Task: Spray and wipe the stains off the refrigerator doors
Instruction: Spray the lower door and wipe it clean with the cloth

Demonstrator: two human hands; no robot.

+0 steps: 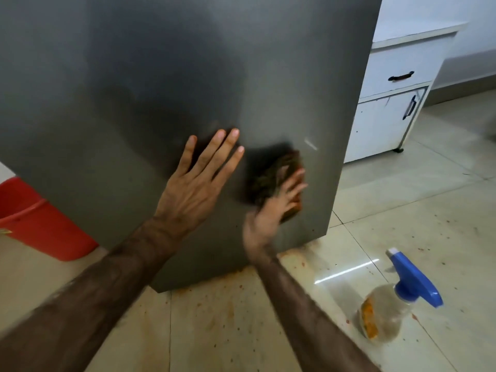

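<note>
The grey refrigerator door point(161, 76) fills most of the view. My left hand point(196, 183) lies flat on its lower part with the fingers spread, holding nothing. Just to the right, my right hand point(273, 210) presses a dark, orange-stained cloth point(271, 175) against the door near its lower right corner; the hand and the cloth are blurred. A clear spray bottle point(386, 315) with a blue trigger head stands on the floor to the right of the door, apart from both hands.
A red bucket point(35, 224) stands on the floor at the left, partly behind the door. A white cabinet point(389, 103) with black handles is at the right rear. The tiled floor point(214, 318) below the door has orange-brown stains and specks.
</note>
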